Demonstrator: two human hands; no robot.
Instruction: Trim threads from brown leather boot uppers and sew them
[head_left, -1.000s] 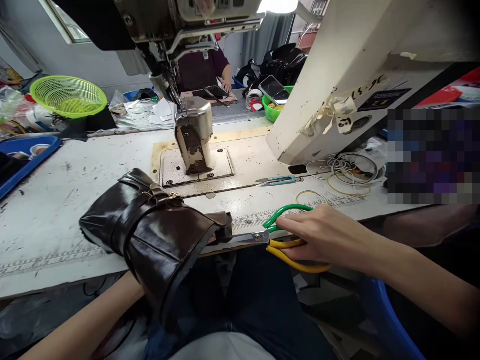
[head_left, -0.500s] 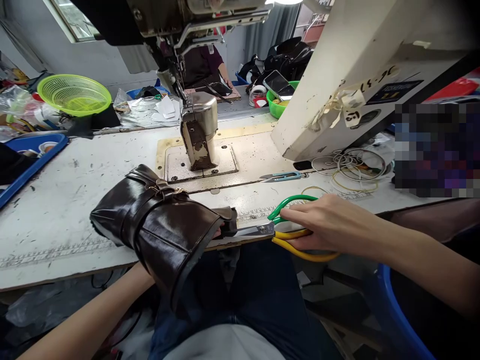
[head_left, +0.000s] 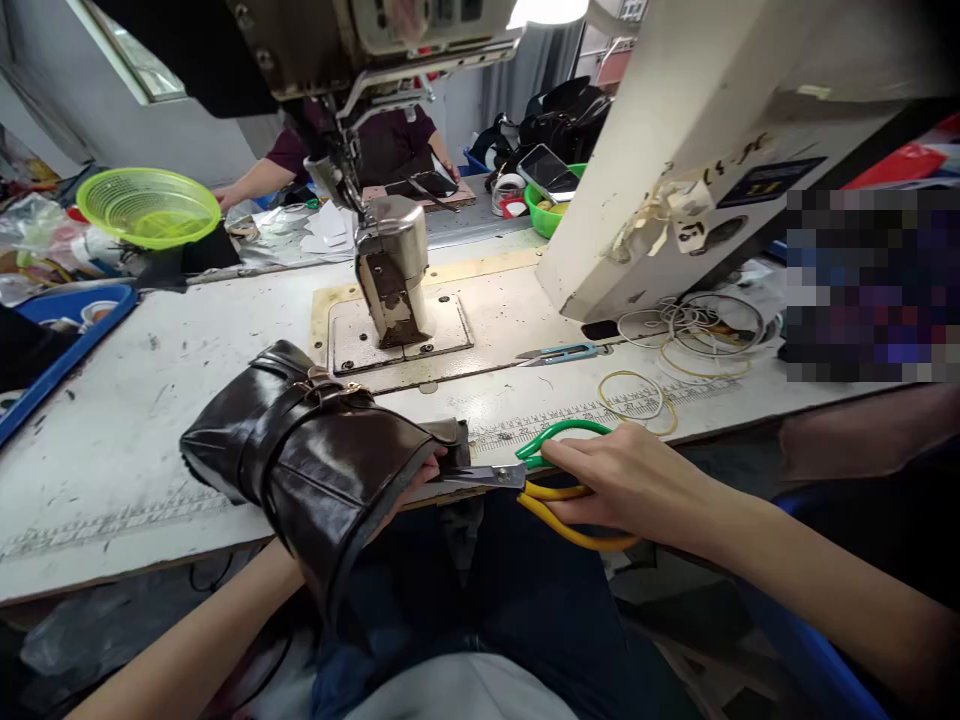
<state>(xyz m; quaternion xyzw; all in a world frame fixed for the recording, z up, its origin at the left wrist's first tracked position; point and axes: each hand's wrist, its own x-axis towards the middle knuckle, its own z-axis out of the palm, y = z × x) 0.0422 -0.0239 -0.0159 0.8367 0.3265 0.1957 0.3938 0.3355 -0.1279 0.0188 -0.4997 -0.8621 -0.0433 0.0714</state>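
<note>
Likely a trim cut at the end of the dark brown glossy leather piece (head_left: 322, 460) with its buckled strap.

Right grip (head_left: 637, 480): wrapped round the loops of the green-and-yellow-handled scissors (head_left: 555, 492), thumb side on the green loop, fingers on the yellow. Blades nearly closed, tips at the leather's small end tab (head_left: 452, 440).

Left grip (head_left: 417, 478): mostly hidden under the leather. Only fingertips visible, curled against the underside of the tab. Probably pinching it, but cannot tell how far closed.

To do it well:
- Short snips near the blade tips, blades square to the tab edge.
- Tab tensioned with the left grip, fingertips out of the cut line. Currently just beside the blades, touching or nearly.
- Bulk of the leather rested on the white worktop (head_left: 112, 400) to avoid drag on the edge.

Position: leather to the left of the right grip, draped over the left grip and the near worktop edge. Tab between the two grips. Steel sewing-machine post (head_left: 394, 265) beyond the left grip, well apart. Blue thread snips (head_left: 559, 352) and rubber bands (head_left: 634, 392) beyond the right grip, not touched.
</note>
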